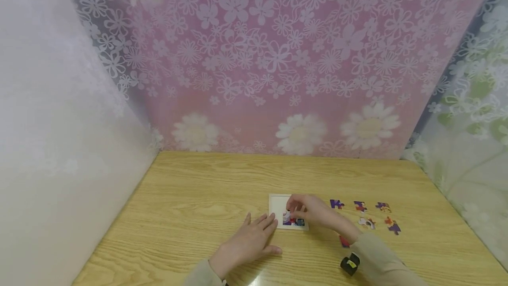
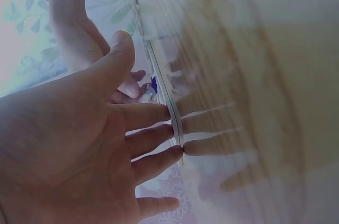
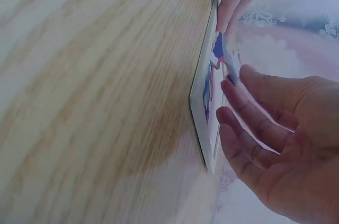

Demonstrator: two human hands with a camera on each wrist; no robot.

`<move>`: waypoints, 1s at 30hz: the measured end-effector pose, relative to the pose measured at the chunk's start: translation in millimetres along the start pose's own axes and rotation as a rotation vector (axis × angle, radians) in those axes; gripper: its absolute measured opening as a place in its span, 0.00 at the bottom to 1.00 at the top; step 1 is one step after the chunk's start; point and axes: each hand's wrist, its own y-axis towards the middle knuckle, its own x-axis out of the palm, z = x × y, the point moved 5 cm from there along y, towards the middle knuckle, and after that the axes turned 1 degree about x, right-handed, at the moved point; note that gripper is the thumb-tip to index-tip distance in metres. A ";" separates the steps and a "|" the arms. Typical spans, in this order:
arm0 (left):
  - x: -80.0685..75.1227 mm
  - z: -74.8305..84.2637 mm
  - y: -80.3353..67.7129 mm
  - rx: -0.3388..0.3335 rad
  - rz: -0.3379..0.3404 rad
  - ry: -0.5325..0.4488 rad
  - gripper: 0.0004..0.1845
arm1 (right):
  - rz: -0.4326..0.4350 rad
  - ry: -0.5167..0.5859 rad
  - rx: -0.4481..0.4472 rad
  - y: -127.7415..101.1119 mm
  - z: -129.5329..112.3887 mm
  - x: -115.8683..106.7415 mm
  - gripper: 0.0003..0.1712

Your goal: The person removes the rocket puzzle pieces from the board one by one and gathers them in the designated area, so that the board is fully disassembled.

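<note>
A small white puzzle tray lies flat on the wooden table, with several joined jigsaw pieces along its near side. My left hand has its fingers extended, the fingertips touching the tray's left edge. Over the tray, my right hand pinches a jigsaw puzzle piece between thumb and index finger. That piece is tilted, close above the pieces in the tray; in the head view the fingers mostly hide it.
Several loose puzzle pieces are spread on the table to the right. A red one lies partly behind the right forearm. A small black object with a yellow mark sits beside the right sleeve. A flowered pink backdrop closes off the table's far edge.
</note>
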 end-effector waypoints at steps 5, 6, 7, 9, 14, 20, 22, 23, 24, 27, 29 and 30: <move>-1.5 0.7 -0.6 -0.003 -0.006 -0.001 0.41 | 0.026 0.030 -0.023 2.5 -1.9 0.3 0.05; -1.6 0.9 -0.6 -0.004 -0.007 0.002 0.41 | 0.032 0.040 -0.029 2.7 -2.5 0.2 0.05; -1.5 1.0 -0.5 -0.004 -0.007 0.006 0.41 | 0.041 0.048 -0.034 2.9 -3.2 -0.2 0.05; -1.4 1.3 -0.2 -0.005 -0.006 0.015 0.41 | 0.062 0.078 -0.040 3.2 -4.0 -1.5 0.05; 0.8 1.0 0.5 -0.013 -0.002 0.011 0.41 | 0.114 0.188 0.010 2.7 -0.9 -7.0 0.07; 5.2 -0.8 1.5 -0.009 0.005 0.010 0.41 | 0.130 0.335 0.119 0.4 6.4 -12.5 0.13; 5.5 -1.0 1.5 -0.007 0.008 0.009 0.41 | 0.138 0.344 0.136 -0.7 7.7 -14.5 0.13; 5.3 -0.9 1.3 -0.006 0.009 0.010 0.41 | 0.143 0.343 0.143 -1.3 8.3 -15.6 0.14; 5.0 -0.7 1.1 -0.005 0.008 0.011 0.41 | 0.145 0.342 0.150 -2.0 8.9 -16.6 0.14; 4.4 -0.6 1.0 -0.004 0.006 0.014 0.41 | 0.150 0.360 0.173 -5.0 10.4 -19.5 0.14; 4.0 -0.4 0.8 -0.002 0.007 0.016 0.41 | 0.159 0.378 0.185 -7.8 11.3 -22.0 0.15; 3.8 -0.2 0.5 -0.002 0.009 0.015 0.41 | 0.163 0.390 0.190 -9.6 11.4 -23.3 0.15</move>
